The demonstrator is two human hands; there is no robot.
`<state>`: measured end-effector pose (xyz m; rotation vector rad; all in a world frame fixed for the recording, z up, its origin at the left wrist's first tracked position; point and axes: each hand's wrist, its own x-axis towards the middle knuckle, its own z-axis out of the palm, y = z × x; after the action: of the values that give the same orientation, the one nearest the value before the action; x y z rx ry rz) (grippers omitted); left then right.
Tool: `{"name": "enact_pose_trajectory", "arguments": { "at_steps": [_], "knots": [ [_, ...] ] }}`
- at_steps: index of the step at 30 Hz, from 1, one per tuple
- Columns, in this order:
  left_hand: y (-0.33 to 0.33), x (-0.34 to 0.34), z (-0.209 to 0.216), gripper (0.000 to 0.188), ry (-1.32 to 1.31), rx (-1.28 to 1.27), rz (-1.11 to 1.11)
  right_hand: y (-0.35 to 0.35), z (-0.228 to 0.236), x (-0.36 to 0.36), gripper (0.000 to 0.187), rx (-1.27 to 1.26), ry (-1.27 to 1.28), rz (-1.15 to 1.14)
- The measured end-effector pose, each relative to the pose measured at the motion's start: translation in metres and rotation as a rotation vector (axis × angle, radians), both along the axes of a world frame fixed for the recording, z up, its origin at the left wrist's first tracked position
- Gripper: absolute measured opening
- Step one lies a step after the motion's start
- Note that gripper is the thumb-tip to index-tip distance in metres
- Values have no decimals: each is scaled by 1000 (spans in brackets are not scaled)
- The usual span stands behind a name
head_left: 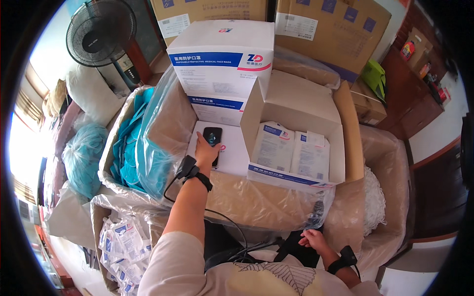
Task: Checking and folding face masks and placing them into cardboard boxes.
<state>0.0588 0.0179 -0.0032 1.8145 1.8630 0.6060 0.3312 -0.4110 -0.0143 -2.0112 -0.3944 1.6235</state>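
Observation:
My left hand [205, 150] grips a dark smartphone [213, 134] by its sides, over the white top of a closed carton [230, 155]. Just right of it stands an open white box [296, 178] with a blue band, its flaps raised. Two stacks of flat white face mask packets [274, 148] fill part of that box. My right hand [314, 240] is low near my lap, its fingers loosely bent and apart, with nothing visible in them. Behind the phone, a closed white face mask box [219, 59] sits on another similar box [217, 109].
A large plastic-lined carton [261, 202] holds the boxes. To the left are a bag of teal items [131, 143] and a carton of loose packets [126, 246]. White stringy material [375, 202] lies at right. Brown cartons [331, 29] and a fan [101, 32] stand behind.

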Motion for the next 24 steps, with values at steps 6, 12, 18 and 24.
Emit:
{"name": "enact_pose_trajectory", "arguments": {
  "at_steps": [6, 12, 18, 24],
  "knots": [
    [-35, -25, -9, 84, -283, 106, -30, 53, 87, -2, 25, 186, 76, 402],
    [-120, -44, 21, 36, -576, -85, -255, 148, 196, 11, 21, 821, -28, 213],
    [-164, -27, 73, 31, -594, -530, -725, 214, 154, 67, 29, 722, -770, 252],
    [-194, -7, 93, 34, -730, -669, -782, 225, 132, 66, 61, 371, -1092, 482]
  ]
}}
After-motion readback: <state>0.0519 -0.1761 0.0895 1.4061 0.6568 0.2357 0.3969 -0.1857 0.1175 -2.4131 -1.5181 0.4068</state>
